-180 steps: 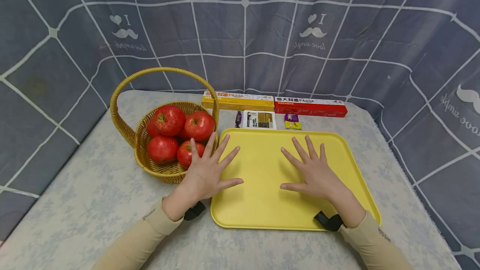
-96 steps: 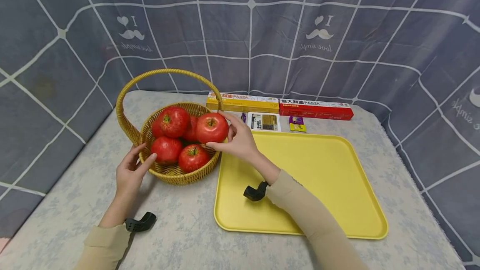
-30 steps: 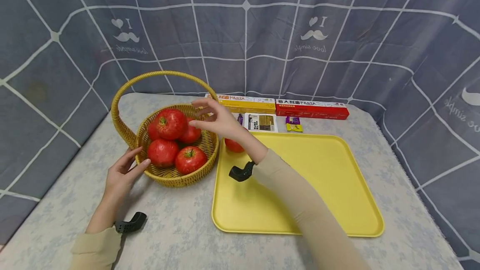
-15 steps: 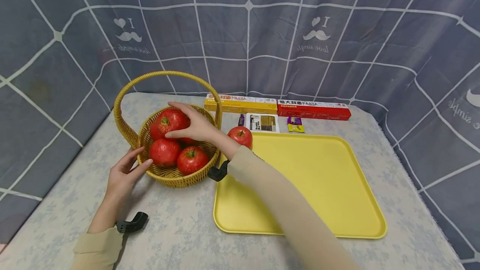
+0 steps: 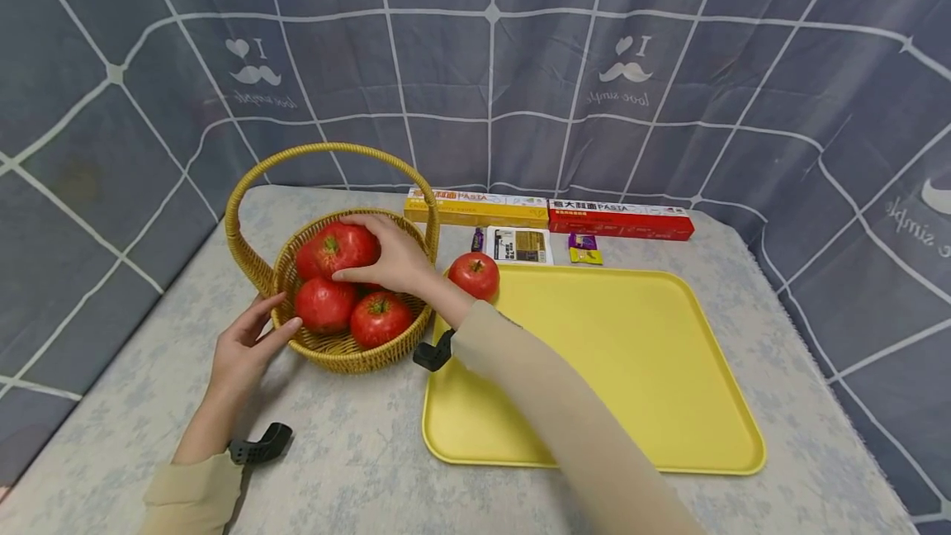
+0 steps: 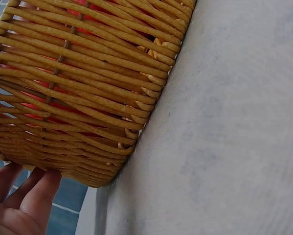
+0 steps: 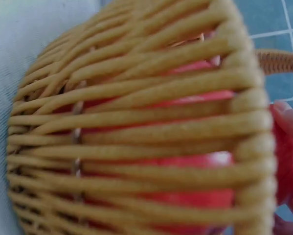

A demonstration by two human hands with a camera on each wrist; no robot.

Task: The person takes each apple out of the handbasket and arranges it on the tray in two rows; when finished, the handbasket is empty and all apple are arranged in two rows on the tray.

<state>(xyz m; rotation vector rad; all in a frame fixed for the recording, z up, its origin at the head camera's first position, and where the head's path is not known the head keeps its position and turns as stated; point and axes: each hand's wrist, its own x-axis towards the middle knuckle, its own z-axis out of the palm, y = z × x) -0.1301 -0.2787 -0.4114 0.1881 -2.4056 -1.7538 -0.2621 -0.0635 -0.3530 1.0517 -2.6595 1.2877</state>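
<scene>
My right hand (image 5: 394, 256) reaches over the near side of the wicker basket (image 5: 357, 363) and grips a red apple (image 5: 351, 246) from the right, thumb below and fingers over its top. Lower in the basket sit other red apples, among them a front one (image 5: 380, 319). At the basket's left rim, my left hand (image 5: 245, 345) holds the weave with thumb and fingers; its fingertips (image 6: 48, 183) show against the wicker in the left wrist view. One apple (image 5: 474, 275) rests in the far left corner of the yellow tray (image 5: 594, 452).
Behind the tray lie a yellow pasta box (image 5: 475, 209), a red pasta box (image 5: 620, 221), a white packet (image 5: 518, 246) and small wrapped sweets (image 5: 585, 249). The basket's tall handle (image 5: 327, 147) arches over the fruit. A grey checked curtain (image 5: 535, 64) hangs behind.
Earlier, my right hand carried one apple from the basket to the tray and let it go. It then returned to the basket and took hold of the top apple. The left hand stays at the rim.
</scene>
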